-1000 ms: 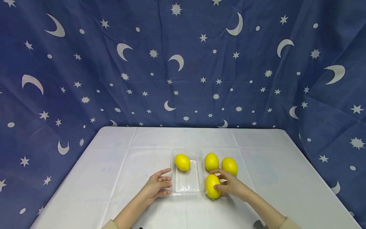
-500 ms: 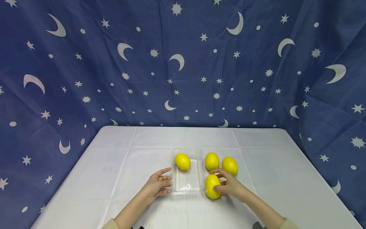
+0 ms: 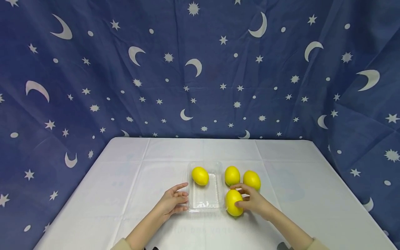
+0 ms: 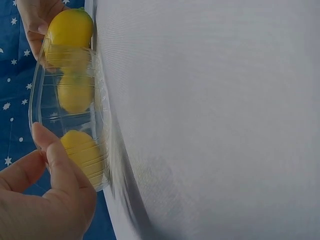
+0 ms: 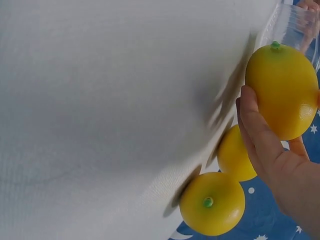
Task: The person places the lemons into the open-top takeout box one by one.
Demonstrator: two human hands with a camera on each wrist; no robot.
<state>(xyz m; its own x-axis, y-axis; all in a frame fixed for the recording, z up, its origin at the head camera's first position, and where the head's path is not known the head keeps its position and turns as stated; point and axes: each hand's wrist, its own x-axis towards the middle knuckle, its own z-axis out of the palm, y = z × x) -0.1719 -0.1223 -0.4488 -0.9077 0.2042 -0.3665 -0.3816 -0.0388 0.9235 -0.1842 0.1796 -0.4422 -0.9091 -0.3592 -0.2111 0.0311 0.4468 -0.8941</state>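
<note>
A clear plastic container [image 3: 205, 201] sits on the white cloth with one yellow lemon [image 3: 200, 176] in its far left part. At its left rim my left hand [image 3: 172, 202] pinches the edge between thumb and fingers [image 4: 65, 170]. My right hand [image 3: 254, 202] grips a second lemon [image 3: 233, 202] just beside the container's near right edge; the fingers spread along its side and its green stem tip [image 5: 275, 45] shows in the right wrist view. Beyond that hand, two more lemons, one nearer the container [image 3: 232, 175] and one farther right [image 3: 251, 180], rest on the cloth.
The white cloth [image 3: 150, 194] covers the table, with fold creases across it. A blue curtain [image 3: 212, 69] printed with moons and stars hangs behind and along both sides. Part of a dark object [image 3: 282, 246] shows at the bottom edge near the right forearm.
</note>
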